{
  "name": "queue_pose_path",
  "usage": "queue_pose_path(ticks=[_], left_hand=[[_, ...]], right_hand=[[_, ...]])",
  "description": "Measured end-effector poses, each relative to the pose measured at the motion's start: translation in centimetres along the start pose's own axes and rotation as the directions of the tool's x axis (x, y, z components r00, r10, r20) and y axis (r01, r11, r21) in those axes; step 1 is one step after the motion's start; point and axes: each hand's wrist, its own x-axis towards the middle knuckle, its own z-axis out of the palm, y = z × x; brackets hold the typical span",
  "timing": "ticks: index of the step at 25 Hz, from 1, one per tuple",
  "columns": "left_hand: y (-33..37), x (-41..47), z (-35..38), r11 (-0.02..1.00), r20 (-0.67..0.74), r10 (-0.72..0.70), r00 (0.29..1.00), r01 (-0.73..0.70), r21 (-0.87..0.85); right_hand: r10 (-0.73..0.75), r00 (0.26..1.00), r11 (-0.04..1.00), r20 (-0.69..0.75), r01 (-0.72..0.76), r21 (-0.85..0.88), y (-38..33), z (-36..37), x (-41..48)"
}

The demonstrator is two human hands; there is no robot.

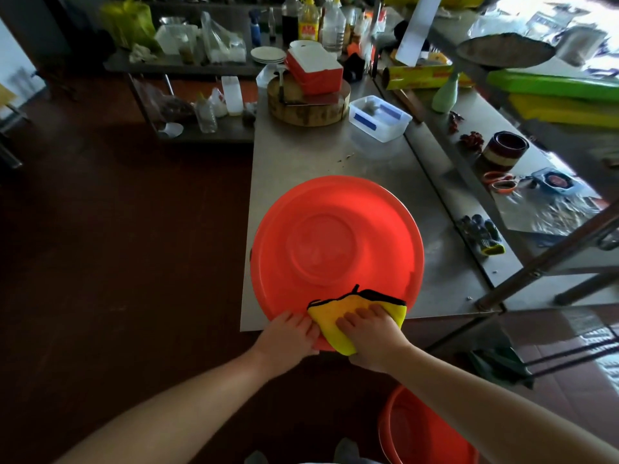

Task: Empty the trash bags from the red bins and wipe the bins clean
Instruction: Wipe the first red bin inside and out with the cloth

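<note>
A large round red bin [335,239] lies upside down on the steel table [301,155], its near rim hanging over the front edge. My left hand [288,333] holds that near rim, fingers curled over it. Just to its right, my right hand [371,333] presses a yellow cloth [335,316] with black trim flat against the rim. A second red bin [422,430] stands upright on the floor at the lower right, partly behind my right forearm.
A clear plastic box [380,117], a round wooden block [308,105] and a red-and-white cooler [315,70] sit at the table's far end. A lower side counter [469,182] on the right holds gloves [482,234], jars and foil. Dark floor [117,229] lies left.
</note>
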Motion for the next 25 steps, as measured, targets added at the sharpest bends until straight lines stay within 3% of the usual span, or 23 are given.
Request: queue_pose_path(ticks=[2, 7, 10, 13, 17, 25], left_hand=[[-2.1, -0.9, -0.5, 0.997, -0.06, 0.0, 0.998, 0.005, 0.075], [-7.2, -1.7, -2.9, 0.98, 0.003, 0.021, 1.0, -0.021, 0.2], [-4.3, 0.2, -2.6, 0.994, 0.025, -0.033, 0.999, 0.03, 0.107], [-1.9, 1.6, -1.8, 0.998, 0.001, -0.042, 0.999, 0.042, 0.052], [-1.7, 1.5, -1.5, 0.993, -0.053, 0.053, 0.997, -0.047, 0.105], [-1.0, 2.2, 1.9, 0.98, -0.157, 0.115, 0.981, -0.086, 0.179]], right_hand=[[-0.01, 1.0, 1.0, 0.016, 0.011, -0.025, 1.5, 0.0, -0.3], [-0.045, 0.999, 0.995, -0.004, 0.045, -0.092, 4.0, -0.3, -0.4], [-0.063, 0.998, 0.995, 0.0, 0.063, -0.077, 3.6, -0.4, 0.1], [-0.032, 0.999, 0.999, 0.007, 0.032, 0.013, 3.8, -0.4, 0.4], [0.093, 0.988, 0.976, 0.125, -0.115, 0.185, 2.4, -0.4, 3.0], [0.206, 0.967, 0.874, 0.151, -0.251, 0.417, -1.0, 3.2, 14.2]])
